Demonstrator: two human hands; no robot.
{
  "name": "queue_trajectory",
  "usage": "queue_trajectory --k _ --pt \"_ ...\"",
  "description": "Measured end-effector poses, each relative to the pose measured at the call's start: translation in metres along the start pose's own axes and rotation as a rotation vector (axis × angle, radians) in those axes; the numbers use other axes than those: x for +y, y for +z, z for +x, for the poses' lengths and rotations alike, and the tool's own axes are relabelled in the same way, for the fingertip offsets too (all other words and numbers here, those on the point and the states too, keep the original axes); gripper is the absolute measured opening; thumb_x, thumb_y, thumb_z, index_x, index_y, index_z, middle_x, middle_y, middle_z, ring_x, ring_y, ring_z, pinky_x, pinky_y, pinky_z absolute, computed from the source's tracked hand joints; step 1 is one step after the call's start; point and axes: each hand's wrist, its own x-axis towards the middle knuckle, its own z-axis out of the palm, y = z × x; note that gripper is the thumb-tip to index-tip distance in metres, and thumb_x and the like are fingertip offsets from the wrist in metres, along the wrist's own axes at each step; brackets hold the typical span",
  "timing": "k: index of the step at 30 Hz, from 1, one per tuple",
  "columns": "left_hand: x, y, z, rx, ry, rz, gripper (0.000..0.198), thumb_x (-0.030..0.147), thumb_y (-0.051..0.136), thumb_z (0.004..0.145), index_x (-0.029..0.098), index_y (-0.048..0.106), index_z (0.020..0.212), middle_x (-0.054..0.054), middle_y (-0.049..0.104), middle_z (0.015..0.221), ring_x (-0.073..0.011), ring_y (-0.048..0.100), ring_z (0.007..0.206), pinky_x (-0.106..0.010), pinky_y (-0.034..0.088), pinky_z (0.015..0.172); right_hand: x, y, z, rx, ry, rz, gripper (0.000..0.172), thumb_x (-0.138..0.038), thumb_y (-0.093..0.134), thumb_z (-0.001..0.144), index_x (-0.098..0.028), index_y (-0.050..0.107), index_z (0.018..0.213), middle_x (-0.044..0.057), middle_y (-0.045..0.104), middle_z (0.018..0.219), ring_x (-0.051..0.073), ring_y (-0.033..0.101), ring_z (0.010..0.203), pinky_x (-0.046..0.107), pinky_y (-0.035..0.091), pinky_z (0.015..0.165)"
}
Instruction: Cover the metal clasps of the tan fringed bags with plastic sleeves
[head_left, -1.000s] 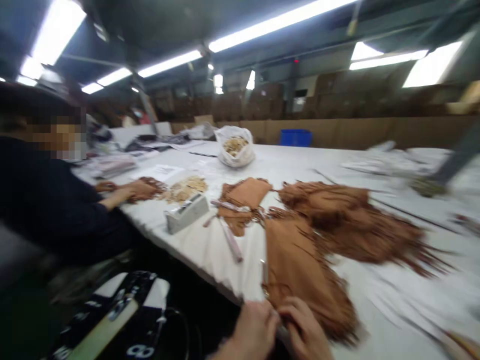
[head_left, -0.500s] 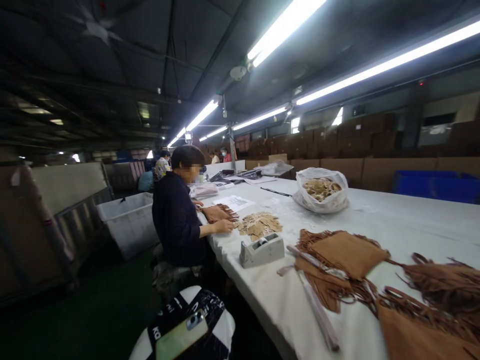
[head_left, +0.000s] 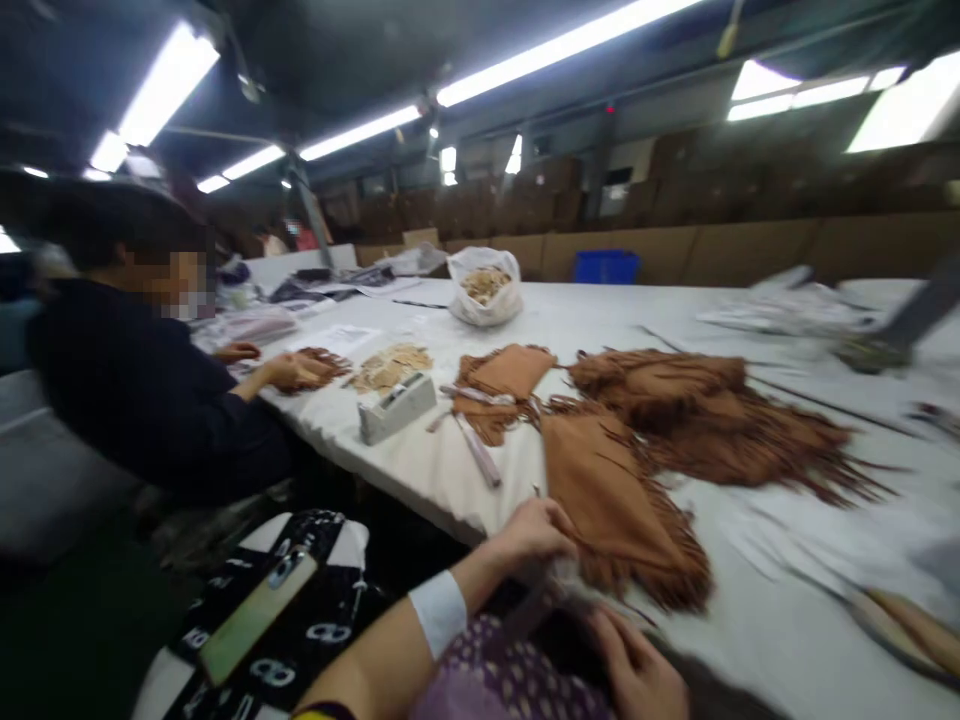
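My left hand (head_left: 534, 535), with a white band around its wrist, is at the table's front edge with its fingers closed. Lower right, my right hand (head_left: 637, 665) has its fingers bent toward it. Between them, over my purple dotted clothing (head_left: 510, 665), is a blurred, partly see-through strip (head_left: 551, 590); what it is I cannot make out. Just beyond my left hand lies a brown fringed suede bag (head_left: 600, 490). Behind it are another brown fringed piece (head_left: 510, 375) and a darker heap of fringed suede (head_left: 675, 400).
A tape dispenser (head_left: 397, 408), a pile of tan tags (head_left: 390, 368) and a plastic bag of tags (head_left: 484, 287) stand on the white table (head_left: 465, 515). A co-worker (head_left: 150, 370) sits at left, hands on fringed suede. A phone (head_left: 259, 620) lies on black-and-white printed fabric (head_left: 315, 590).
The view has swung right and closer to the table. Both my hands have come into the picture, and the co-worker now appears farther left.
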Motion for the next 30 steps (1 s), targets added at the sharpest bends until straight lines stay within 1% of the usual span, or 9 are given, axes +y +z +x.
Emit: queue_trajectory --k 1,3,6,10,14,18,23,26,30 --pt "-0.005 0.008 0.004 -0.054 -0.043 -0.014 0.018 0.029 0.059 0.086 0.012 0.06 0.093 0.001 0.062 0.076 -0.0089 0.057 0.057 -0.023 0.049 0.052 -0.005 0.001 -0.01 -0.126 0.138 0.089 0.045 -0.058 0.061 0.072 -0.018 0.075 0.09 0.009 0.072 0.082 0.026 0.063 0.072 0.032 0.048 0.058" --pt "-0.011 0.016 0.011 -0.107 -0.096 -0.046 0.016 0.019 0.069 0.075 0.013 0.06 0.087 0.007 0.055 0.055 -0.0063 0.047 0.04 -0.019 0.04 0.042 -0.019 0.01 -0.018 -0.225 0.31 0.272 0.052 -0.06 0.061 0.07 -0.015 0.074 0.093 0.009 0.072 0.083 0.023 0.061 0.067 0.029 0.045 0.052" --pt "-0.014 0.011 0.015 -0.139 -0.143 -0.096 0.019 0.009 0.069 0.068 0.014 0.059 0.084 0.01 0.047 0.043 -0.0067 0.043 0.033 -0.017 0.034 0.038 -0.04 0.028 -0.015 -0.318 0.362 0.498 0.05 -0.054 0.071 0.065 -0.016 0.071 0.098 0.004 0.068 0.072 0.015 0.053 0.056 0.024 0.038 0.048" --pt "-0.012 0.004 0.013 -0.13 -0.161 -0.146 0.018 0.008 0.065 0.067 0.015 0.058 0.082 0.007 0.05 0.044 -0.008 0.046 0.035 -0.017 0.034 0.038 -0.054 0.041 -0.011 -0.449 0.39 0.653 0.046 -0.05 0.076 0.062 -0.015 0.07 0.091 -0.002 0.055 0.055 0.009 0.042 0.048 0.021 0.032 0.046" --pt "-0.01 0.003 0.016 -0.107 -0.148 -0.145 0.021 0.004 0.062 0.066 0.015 0.059 0.083 0.008 0.05 0.044 -0.0073 0.045 0.035 -0.017 0.035 0.038 -0.057 0.043 -0.008 -0.492 0.446 0.698 0.039 -0.049 0.077 0.062 -0.014 0.066 0.076 -0.003 0.052 0.053 0.007 0.037 0.045 0.02 0.026 0.042" --pt "-0.009 0.002 0.02 -0.084 -0.102 -0.087 0.025 0.003 0.06 0.063 0.014 0.061 0.086 0.009 0.048 0.042 -0.0077 0.045 0.036 -0.018 0.036 0.04 -0.059 0.038 -0.008 -0.527 0.501 0.719 0.036 -0.048 0.076 0.065 -0.014 0.063 0.074 -0.003 0.052 0.054 0.006 0.038 0.044 0.019 0.026 0.042" --pt "-0.006 0.005 0.018 -0.038 0.026 0.032 0.024 0.003 0.065 0.056 0.013 0.066 0.078 0.003 0.062 0.056 -0.0099 0.054 0.048 -0.019 0.039 0.049 -0.059 0.035 -0.012 -0.515 0.51 0.673 0.039 -0.051 0.076 0.063 -0.015 0.062 0.071 -0.003 0.052 0.054 0.007 0.04 0.045 0.02 0.028 0.043" --pt "-0.002 0.007 0.014 0.025 0.09 0.082 0.022 0.004 0.065 0.056 0.013 0.068 0.076 0.0 0.066 0.064 -0.0127 0.059 0.061 -0.02 0.041 0.058 -0.059 0.034 -0.014 -0.49 0.484 0.636 0.04 -0.052 0.075 0.064 -0.015 0.061 0.07 -0.003 0.052 0.052 0.008 0.04 0.045 0.02 0.03 0.042" --pt "0.002 0.0 0.007 0.153 0.118 0.094 0.017 0.01 0.063 0.063 0.015 0.068 0.079 0.001 0.063 0.06 -0.0139 0.058 0.062 -0.022 0.041 0.062 -0.058 0.035 -0.02 -0.469 0.451 0.577 0.039 -0.052 0.073 0.066 -0.015 0.06 0.07 -0.003 0.053 0.051 0.008 0.042 0.043 0.021 0.033 0.043"
